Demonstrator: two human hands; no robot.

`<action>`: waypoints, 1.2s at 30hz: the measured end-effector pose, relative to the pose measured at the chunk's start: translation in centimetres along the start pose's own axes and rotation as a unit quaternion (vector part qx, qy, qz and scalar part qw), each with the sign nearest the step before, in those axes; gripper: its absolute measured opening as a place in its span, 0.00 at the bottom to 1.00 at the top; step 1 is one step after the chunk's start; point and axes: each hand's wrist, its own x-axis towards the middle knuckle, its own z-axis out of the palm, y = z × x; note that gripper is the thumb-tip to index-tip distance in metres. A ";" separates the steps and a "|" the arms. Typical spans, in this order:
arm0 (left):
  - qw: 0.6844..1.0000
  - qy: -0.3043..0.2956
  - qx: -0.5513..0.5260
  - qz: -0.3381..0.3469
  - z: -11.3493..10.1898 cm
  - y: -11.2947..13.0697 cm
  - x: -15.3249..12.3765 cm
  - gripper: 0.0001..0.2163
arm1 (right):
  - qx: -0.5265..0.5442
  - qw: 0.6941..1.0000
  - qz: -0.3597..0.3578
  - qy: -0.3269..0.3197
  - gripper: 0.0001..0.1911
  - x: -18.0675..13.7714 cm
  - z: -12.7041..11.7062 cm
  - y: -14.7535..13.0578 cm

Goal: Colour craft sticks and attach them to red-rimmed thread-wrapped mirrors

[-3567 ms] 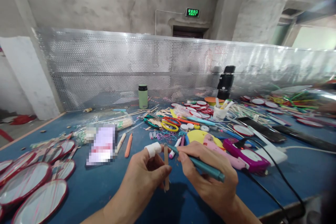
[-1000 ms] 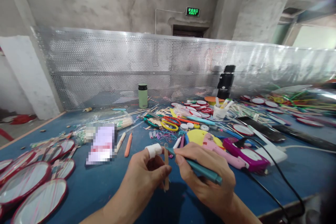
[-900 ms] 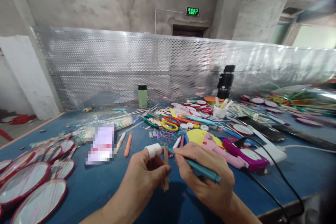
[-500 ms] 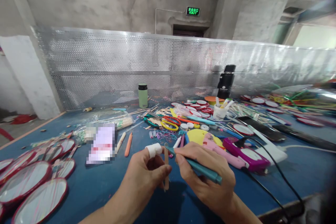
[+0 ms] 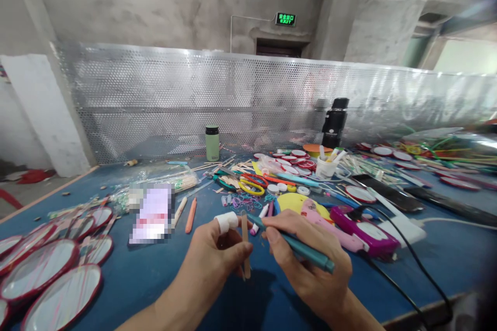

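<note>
My left hand [image 5: 213, 256] pinches a flat wooden craft stick [image 5: 246, 248] and holds it upright just above the blue table [image 5: 155, 279]. A white bandage [image 5: 227, 221] wraps its index fingertip. My right hand [image 5: 310, 264] grips a teal pen-shaped tool [image 5: 301, 251] like a pen. The tool's tip touches the upper part of the stick. Both hands are closed around what they hold.
Red-rimmed round discs [image 5: 58, 295] lie at the left. Sticks, scissors [image 5: 248, 185], rubber bands, a white cup [image 5: 325, 165], a green flask [image 5: 212, 143] and a pink and purple device [image 5: 365, 230] with a black cable [image 5: 411, 269] crowd the middle. A perforated metal screen [image 5: 248, 98] backs the table.
Almost nothing differs. My right hand has shifted slightly right along the stick, and the camera has tilted a little.
</note>
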 end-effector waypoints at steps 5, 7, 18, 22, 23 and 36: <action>0.998 0.038 -0.042 -0.007 -0.7 -0.1 0.4 0.14 | 0.006 1.000 0.023 -0.007 0.08 0.5 0.1 -0.1; 0.997 0.051 -0.047 -0.014 -1.0 -0.1 0.5 0.14 | -0.007 1.000 0.023 0.003 0.07 1.0 0.2 -0.2; 0.993 0.077 -0.063 0.059 -2.0 1.2 0.6 0.07 | 0.030 0.997 0.068 -0.028 0.08 4.1 2.2 0.0; 0.992 0.082 -0.065 0.075 -2.4 1.2 1.0 0.09 | 0.030 0.997 0.070 0.006 0.08 3.2 3.1 0.8; 0.991 0.083 -0.064 0.078 -2.5 1.1 1.2 0.10 | 0.025 0.998 0.058 0.009 0.08 3.1 3.2 0.8; 0.989 0.113 -0.001 0.092 -1.6 1.3 3.1 0.09 | 0.091 0.987 0.106 0.084 0.09 2.9 2.7 1.8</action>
